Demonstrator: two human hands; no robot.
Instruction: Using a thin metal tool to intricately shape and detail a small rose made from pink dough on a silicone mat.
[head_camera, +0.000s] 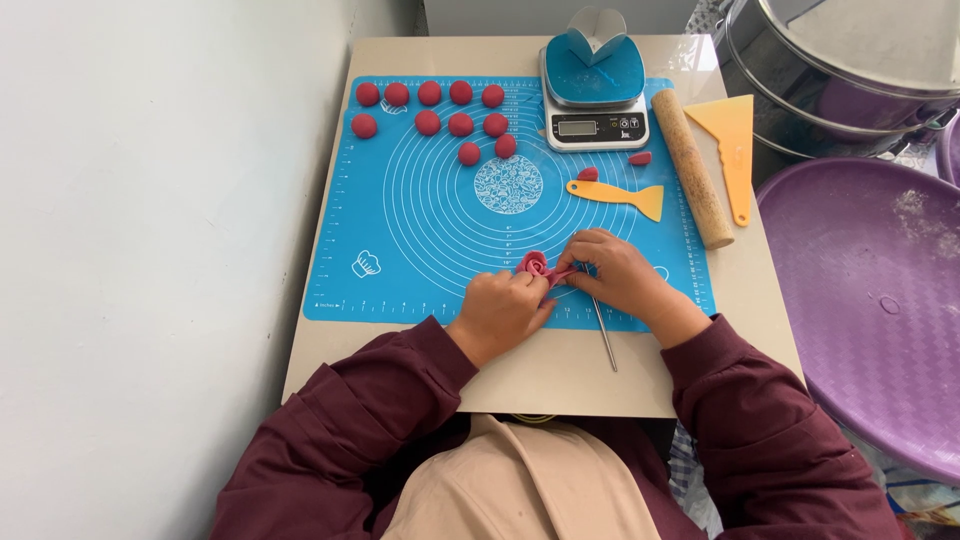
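Both hands pinch a pink dough rose (537, 264): left hand (500, 310) fingers just below it, right hand (615, 275) fingers gripping its tail sideways.

Purple tub (880, 300) cut off at right edge; steel pot (830, 90) cut off far right; metal rod (604, 335) top hidden under right hand (622, 275).
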